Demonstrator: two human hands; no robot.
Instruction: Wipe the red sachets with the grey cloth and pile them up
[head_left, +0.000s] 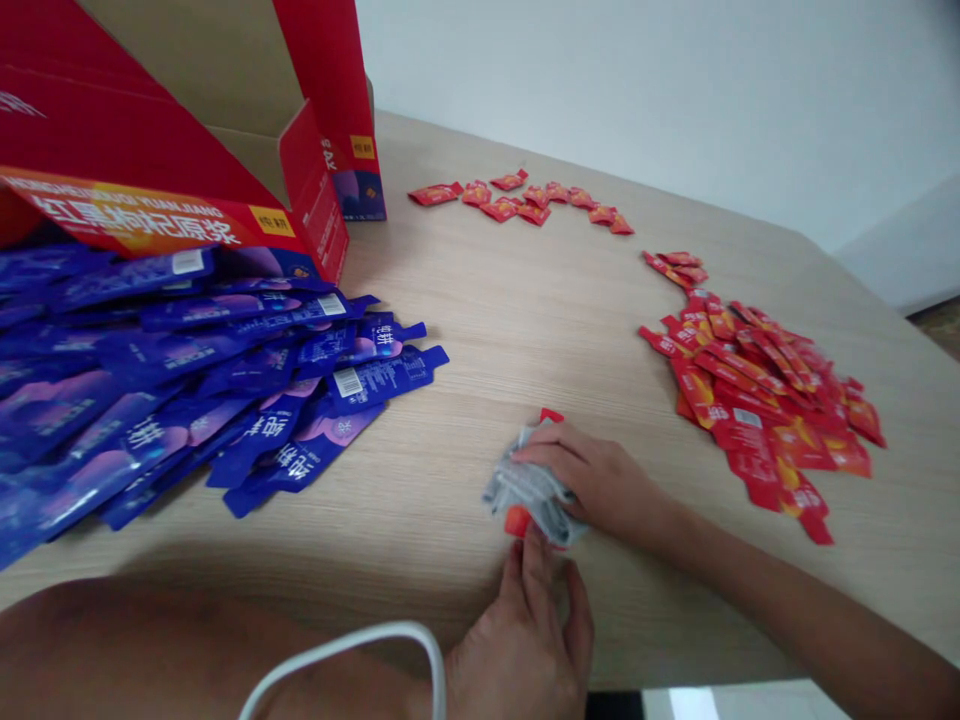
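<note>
Right hand (600,475) clutching one cloth (525,485), left hand (529,630) spread, touching one red sachet (516,520), two boxes (313,190)

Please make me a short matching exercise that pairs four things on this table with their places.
Column one:
1. Blue pouches
2. Grey cloth
3. Left hand
4. Large heap of red packets

Column two:
A. Under the right hand
B. On the right side of the table
C. Fingers at a partly covered red packet
D. In front of the red box

Pairs: 1-D; 2-A; 3-C; 4-B
</note>
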